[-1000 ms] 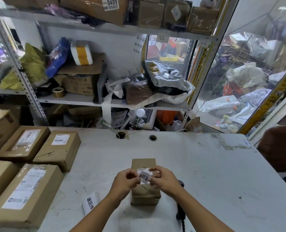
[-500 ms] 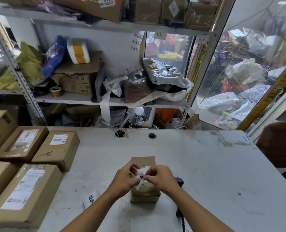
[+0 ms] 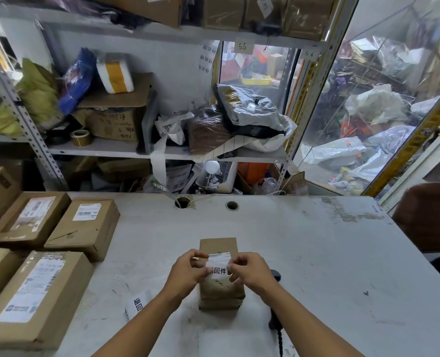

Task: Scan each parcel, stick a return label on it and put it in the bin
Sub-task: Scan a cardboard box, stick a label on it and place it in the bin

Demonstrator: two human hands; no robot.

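My left hand (image 3: 188, 269) and right hand (image 3: 249, 270) pinched the return label (image 3: 218, 271), now spread flat, printed face up, over the small parcel (image 3: 221, 292) mid-table (image 3: 316, 253), where half a second earlier it was crumpled. Sticking looked imminent.

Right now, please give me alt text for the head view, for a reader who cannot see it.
Two hands, left and right, pinch a white label over a small brown parcel on a grey table. Four boxes lie at left, cluttered shelves behind.
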